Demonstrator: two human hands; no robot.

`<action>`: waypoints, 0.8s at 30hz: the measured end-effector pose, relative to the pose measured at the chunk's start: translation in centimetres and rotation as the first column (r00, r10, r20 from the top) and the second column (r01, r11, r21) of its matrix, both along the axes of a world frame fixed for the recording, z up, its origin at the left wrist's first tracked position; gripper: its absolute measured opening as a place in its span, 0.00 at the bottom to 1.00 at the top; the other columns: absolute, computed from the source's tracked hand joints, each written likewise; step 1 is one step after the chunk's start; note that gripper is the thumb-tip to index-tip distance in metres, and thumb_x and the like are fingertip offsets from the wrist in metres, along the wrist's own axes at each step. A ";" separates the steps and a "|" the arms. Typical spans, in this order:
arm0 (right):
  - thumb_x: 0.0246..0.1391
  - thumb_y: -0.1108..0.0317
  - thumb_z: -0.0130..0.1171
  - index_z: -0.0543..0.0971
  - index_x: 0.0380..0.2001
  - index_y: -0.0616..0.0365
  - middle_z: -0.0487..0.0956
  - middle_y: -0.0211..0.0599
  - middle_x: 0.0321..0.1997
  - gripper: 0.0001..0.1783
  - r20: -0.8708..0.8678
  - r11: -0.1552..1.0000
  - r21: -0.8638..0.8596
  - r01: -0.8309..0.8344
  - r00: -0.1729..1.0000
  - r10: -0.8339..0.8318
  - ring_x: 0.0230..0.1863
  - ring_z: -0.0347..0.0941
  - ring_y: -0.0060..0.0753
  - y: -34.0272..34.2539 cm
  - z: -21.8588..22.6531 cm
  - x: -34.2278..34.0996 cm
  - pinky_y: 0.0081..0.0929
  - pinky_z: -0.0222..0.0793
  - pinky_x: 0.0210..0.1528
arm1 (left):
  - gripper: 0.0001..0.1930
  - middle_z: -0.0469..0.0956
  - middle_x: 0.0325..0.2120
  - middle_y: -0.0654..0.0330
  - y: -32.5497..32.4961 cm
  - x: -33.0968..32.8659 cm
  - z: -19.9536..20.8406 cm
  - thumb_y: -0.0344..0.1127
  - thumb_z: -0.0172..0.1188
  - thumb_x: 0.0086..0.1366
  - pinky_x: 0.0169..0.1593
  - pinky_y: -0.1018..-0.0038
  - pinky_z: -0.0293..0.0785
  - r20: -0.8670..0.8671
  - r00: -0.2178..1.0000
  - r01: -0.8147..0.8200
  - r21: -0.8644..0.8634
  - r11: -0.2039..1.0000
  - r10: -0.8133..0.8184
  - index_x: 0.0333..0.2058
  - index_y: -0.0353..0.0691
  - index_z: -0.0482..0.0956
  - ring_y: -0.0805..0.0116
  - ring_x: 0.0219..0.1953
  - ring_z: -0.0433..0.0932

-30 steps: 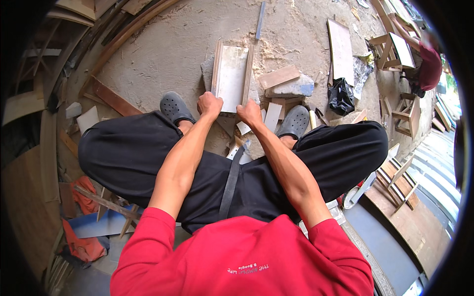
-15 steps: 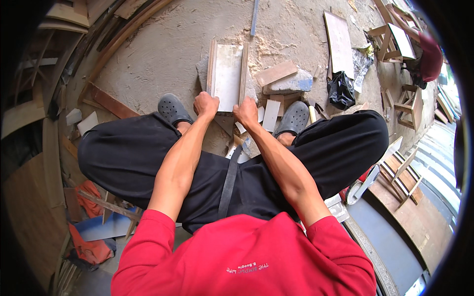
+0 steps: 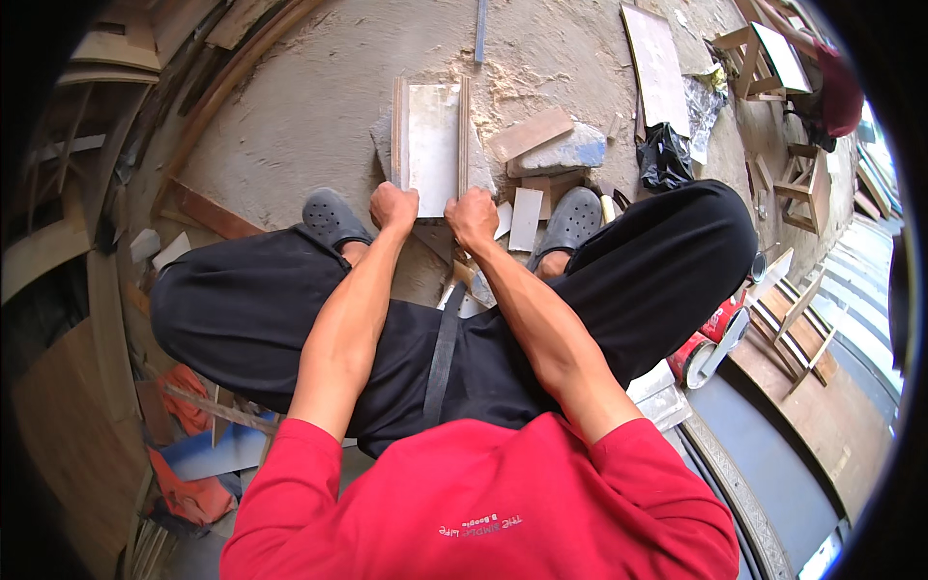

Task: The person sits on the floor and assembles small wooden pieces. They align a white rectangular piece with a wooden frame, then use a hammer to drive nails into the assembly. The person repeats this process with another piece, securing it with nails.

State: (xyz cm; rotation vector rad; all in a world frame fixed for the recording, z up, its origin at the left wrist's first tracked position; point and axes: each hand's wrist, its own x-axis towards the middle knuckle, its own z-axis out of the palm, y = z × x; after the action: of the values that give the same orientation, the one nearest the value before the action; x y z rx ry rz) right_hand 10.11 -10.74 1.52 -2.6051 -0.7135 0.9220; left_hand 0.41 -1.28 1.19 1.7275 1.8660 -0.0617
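Between my feet lies a shallow wooden piece: a pale flat panel flanked by two raised layered-plywood side strips. My left hand is closed round the near end of the left plywood strip. Closed in the same way, my right hand has the near end of the right plywood strip. Both arms reach straight forward. The fingertips are hidden under the fists. A rough grey slab shows beneath the wooden piece.
Right of the wooden piece, a wood offcut rests on a stone block. A black plastic bag lies farther right, by a long board. Another person is at the far right. Wood leans along the left side.
The view has shifted slightly, so the floor things sit a little farther left. My right knee appears raised a bit. Both hands keep their hold on the plywood strips.
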 end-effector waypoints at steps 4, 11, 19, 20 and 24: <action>0.50 0.62 0.57 0.77 0.38 0.70 0.75 0.56 0.44 0.19 0.038 0.999 0.040 0.027 0.999 -0.029 0.46 0.77 0.57 0.0 -0.9 -0.4 0.45 0.75 0.47 | 0.16 0.80 0.34 0.36 -0.1 0.2 0.2 0.38 0.62 0.50 0.46 0.55 0.76 -0.008 1.000 -0.010 -0.003 1.000 0.010 0.31 0.27 0.82 0.39 0.40 0.80; 0.51 0.61 0.56 0.76 0.39 0.71 0.75 0.61 0.44 0.21 0.008 0.996 0.072 0.059 0.998 -0.059 0.44 0.76 0.61 -0.1 -1.4 -0.5 0.47 0.74 0.47 | 0.17 0.81 0.34 0.37 0.0 0.3 0.1 0.40 0.64 0.50 0.46 0.55 0.76 -0.048 0.999 0.004 -0.001 1.000 -0.004 0.32 0.28 0.83 0.41 0.41 0.81; 0.51 0.62 0.57 0.76 0.38 0.71 0.74 0.60 0.45 0.20 0.008 0.993 0.094 0.068 0.998 -0.069 0.45 0.76 0.60 -0.1 -1.1 -0.6 0.47 0.73 0.48 | 0.18 0.81 0.35 0.37 0.2 0.2 0.3 0.40 0.65 0.51 0.47 0.56 0.75 -0.041 0.999 0.025 0.005 1.000 -0.025 0.32 0.28 0.82 0.41 0.41 0.81; 0.51 0.62 0.56 0.76 0.39 0.72 0.74 0.61 0.45 0.21 0.004 0.993 0.094 0.070 0.997 -0.071 0.45 0.76 0.61 -0.1 -1.2 -0.5 0.46 0.73 0.49 | 0.18 0.81 0.35 0.37 0.1 0.2 0.4 0.40 0.65 0.51 0.47 0.56 0.75 -0.037 0.999 0.028 0.004 1.000 -0.028 0.31 0.28 0.82 0.41 0.41 0.81; 0.51 0.62 0.57 0.76 0.39 0.71 0.74 0.60 0.46 0.20 0.011 0.992 0.096 0.077 0.997 -0.079 0.46 0.75 0.60 -0.2 -1.5 -0.5 0.46 0.73 0.49 | 0.17 0.81 0.35 0.37 0.1 0.5 0.7 0.40 0.64 0.51 0.47 0.56 0.75 -0.041 0.999 0.007 -0.014 1.000 -0.007 0.32 0.28 0.82 0.41 0.41 0.80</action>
State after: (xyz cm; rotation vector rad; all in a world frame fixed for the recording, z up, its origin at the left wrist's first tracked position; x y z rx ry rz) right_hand 9.63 -10.92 0.05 -2.5391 -0.6385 0.8254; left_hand 0.87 -1.22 1.87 1.7357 1.8849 -0.1137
